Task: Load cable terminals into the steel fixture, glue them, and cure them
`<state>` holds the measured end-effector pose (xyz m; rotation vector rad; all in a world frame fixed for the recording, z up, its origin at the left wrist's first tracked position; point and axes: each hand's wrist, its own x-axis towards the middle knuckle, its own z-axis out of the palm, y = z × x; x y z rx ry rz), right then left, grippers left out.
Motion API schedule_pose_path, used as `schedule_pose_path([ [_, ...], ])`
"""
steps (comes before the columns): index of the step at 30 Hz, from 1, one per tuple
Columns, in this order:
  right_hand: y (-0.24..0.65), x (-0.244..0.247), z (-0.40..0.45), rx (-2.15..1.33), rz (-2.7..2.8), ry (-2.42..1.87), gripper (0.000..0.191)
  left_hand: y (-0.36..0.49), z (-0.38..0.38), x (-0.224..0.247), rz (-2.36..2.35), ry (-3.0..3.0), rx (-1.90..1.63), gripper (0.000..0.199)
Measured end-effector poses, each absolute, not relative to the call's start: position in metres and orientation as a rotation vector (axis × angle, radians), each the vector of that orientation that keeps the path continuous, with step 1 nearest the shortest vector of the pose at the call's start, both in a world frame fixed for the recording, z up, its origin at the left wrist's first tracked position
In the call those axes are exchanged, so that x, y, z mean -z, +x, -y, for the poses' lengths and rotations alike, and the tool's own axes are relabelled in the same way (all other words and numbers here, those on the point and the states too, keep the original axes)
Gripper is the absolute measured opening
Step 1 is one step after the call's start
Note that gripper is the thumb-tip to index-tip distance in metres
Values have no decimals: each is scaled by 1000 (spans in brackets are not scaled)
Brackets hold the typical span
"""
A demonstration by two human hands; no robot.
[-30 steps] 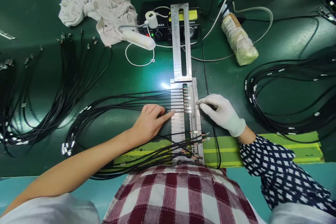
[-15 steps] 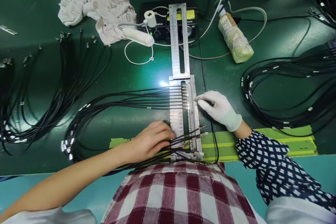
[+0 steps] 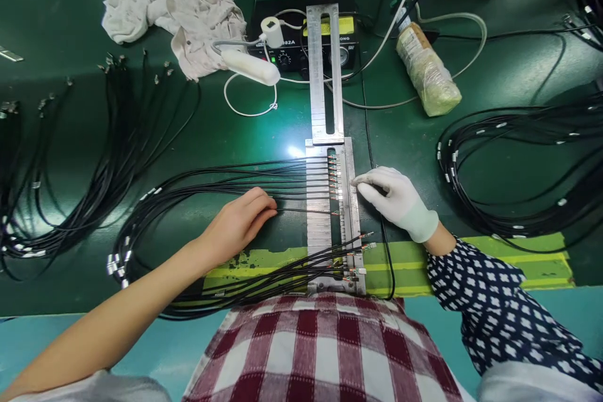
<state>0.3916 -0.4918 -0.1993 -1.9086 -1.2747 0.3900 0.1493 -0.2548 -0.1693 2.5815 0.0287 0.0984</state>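
My bare left hand [image 3: 245, 220] pinches a single black cable [image 3: 301, 210], whose stripped end lies over the slotted metal fixture [image 3: 319, 226]. Above it, several black cables [image 3: 282, 169] lie side by side across the fixture, their connector ends lined up in the slot. My right hand [image 3: 393, 198], in a white glove, rests at the fixture's right edge with thumb and forefinger together; whatever may be between the fingertips is too small to make out. Nearer my body, a loose bunch of cables [image 3: 287, 276] crosses the fixture's lower end.
Cable bundles lie at the left [image 3: 94, 182] and a coiled bundle [image 3: 471, 201] at the right. Behind the fixture stand a black control box [image 3: 292, 56], a white lamp [image 3: 249, 67], crumpled cloths [image 3: 198, 19] and a wrapped bottle [image 3: 428, 69]. Green tape [image 3: 532, 264] runs along the table's front edge.
My left hand has moved from the loose bunch up and to the left, drawing one cable onto the fixture below the row. My right hand has stayed nearly in place.
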Motion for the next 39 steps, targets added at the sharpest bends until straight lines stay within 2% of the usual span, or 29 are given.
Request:
schedule_pose_path([
  [4, 391, 199, 492, -393, 1271, -1908, 19, 169, 273, 189, 109, 2826, -240, 14],
  [8, 391, 197, 491, -408, 1258, -1911, 19, 182, 288, 202, 312, 2813, -355, 21],
  [17, 392, 198, 492, -414, 1263, -1931, 18, 177, 262, 190, 360, 2662, -222, 39],
  [27, 392, 199, 492, -404, 1273, -1924, 19, 189, 255, 187, 398, 2548, -134, 42],
  [39, 392, 200, 492, -417, 1275, -1923, 20, 186, 261, 192, 438, 2550, -188, 45],
])
